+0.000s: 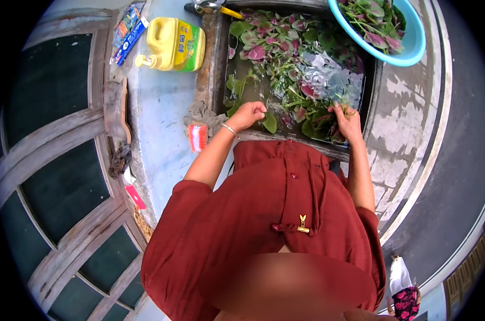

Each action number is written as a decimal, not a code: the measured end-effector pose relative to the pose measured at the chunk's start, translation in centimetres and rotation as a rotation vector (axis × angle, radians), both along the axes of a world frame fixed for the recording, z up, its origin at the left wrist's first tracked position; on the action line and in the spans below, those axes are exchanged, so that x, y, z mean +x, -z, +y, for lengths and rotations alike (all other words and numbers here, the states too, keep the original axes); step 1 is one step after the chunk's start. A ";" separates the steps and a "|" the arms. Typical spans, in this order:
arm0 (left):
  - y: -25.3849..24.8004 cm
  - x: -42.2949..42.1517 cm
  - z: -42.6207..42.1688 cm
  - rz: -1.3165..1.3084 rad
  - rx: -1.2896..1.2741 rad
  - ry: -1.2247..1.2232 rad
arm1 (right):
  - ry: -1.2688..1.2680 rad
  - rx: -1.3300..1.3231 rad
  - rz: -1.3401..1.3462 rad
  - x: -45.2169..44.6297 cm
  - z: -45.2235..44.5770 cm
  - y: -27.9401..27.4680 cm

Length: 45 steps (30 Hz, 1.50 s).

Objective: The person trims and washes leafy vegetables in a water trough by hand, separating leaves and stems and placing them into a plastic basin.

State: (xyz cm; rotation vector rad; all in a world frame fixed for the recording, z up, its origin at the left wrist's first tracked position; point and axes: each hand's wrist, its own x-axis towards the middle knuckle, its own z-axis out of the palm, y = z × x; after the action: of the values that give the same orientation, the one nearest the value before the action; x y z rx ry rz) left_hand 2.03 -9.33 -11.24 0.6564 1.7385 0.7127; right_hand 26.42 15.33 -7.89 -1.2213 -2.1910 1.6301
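A dark rectangular basin (218, 80) holds water and many green and purple leaves (256, 52). Over its near left part is my left hand (251, 114), fingers closed in a pinch, with a green leaf (270, 122) just beside the fingertips; whether the fingers grip that leaf is unclear. At the near right side, my right hand (347, 119) is closed on the stems of a bunch of leaves (323, 125), which hangs at the water's surface. A bracelet circles my left wrist.
A blue bowl (412, 51) of leaves overlaps the basin's far right corner. To the left stand a yellow jug (174, 45), a grey cloth (202, 116) and a red-and-white packet (197, 137). A yellow-handled tool (230, 12) lies at the far left corner.
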 end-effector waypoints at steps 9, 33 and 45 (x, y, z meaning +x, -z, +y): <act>-2.8 -0.2 -0.1 -0.274 0.189 -0.186 | -0.013 -0.021 0.016 -0.8 -0.4 -0.4; -4.5 -1.9 2.0 0.719 -0.604 0.257 | -0.005 -0.024 -0.023 -0.2 -0.4 -0.6; -2.4 6.4 7.0 0.513 0.040 0.776 | 0.219 -0.109 0.085 2.8 2.0 -0.6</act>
State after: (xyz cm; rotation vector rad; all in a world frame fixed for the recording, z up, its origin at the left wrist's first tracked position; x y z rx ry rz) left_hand 8.42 -2.32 -8.86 1.5251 1.7107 0.0260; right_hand 29.24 17.34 -7.24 -1.3406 -1.8669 1.6953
